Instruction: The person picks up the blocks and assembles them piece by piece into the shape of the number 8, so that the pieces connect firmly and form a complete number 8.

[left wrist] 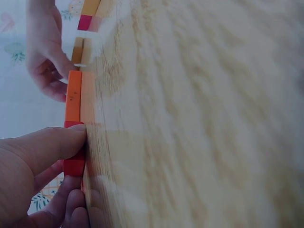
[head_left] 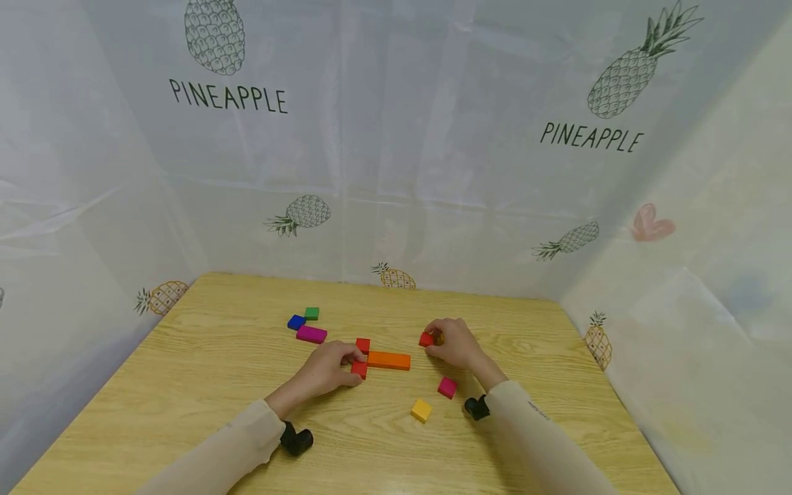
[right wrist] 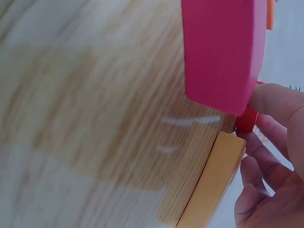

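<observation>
My left hand [head_left: 324, 368] pinches a red square block [head_left: 359, 370] between thumb and fingers, down at the table. That block lies by the left end of a long orange block [head_left: 388, 361], with a second red block [head_left: 362, 345] just behind it. Farther right, my right hand [head_left: 456, 342] holds another red block [head_left: 426, 339] between thumb and fingertips. A yellow block [head_left: 440, 339] shows partly behind those fingers; the hand hides the rest. In the right wrist view, a pink block [right wrist: 218, 52] stands large in front, partly covering the held red block [right wrist: 246, 119].
Back left on the wooden table [head_left: 235, 357] lie a green block [head_left: 312, 313], a blue block [head_left: 296, 322] and a magenta block [head_left: 311, 335]. Nearer me are the pink block [head_left: 447, 387] and a yellow block [head_left: 421, 411]. A pineapple-print sheet [head_left: 396, 172] hangs behind.
</observation>
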A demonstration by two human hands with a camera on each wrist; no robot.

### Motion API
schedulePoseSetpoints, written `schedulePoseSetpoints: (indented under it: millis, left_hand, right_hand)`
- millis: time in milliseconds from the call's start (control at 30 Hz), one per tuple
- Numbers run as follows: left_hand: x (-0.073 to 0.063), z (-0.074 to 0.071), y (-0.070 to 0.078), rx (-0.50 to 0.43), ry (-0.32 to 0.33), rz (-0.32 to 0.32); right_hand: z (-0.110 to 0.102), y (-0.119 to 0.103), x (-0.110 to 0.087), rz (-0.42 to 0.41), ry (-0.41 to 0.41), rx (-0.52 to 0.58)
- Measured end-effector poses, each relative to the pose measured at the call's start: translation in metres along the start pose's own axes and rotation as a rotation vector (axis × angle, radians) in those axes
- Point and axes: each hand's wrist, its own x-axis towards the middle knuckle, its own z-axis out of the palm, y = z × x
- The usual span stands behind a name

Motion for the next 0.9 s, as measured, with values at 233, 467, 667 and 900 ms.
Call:
schedulePoseSetpoints:
  millis: [233, 467, 667, 900]
  left_hand:
    - [0.0, -0.001, -0.001, -0.003, 0.0, -0.004]
    - [-0.001, -0.001, 0.002, -0.003, -0.002, -0.001]
    - [-0.001, -0.001, 0.004, -0.005, -0.001, -0.006]
    - [-0.001, -0.001, 0.003, -0.004, 0.003, -0.01]
  right_hand:
    - [0.001, -0.003, 0.002, 0.017, 0.011, -0.027]
    - [0.001, -0.006, 0.0, -0.007, 0.033, -0.023]
    - [0.0, -0.008, -0.002, -0.052, 0.056, -0.024]
    - [-0.002, -0.014, -0.002, -0.048, 0.031, 0.019]
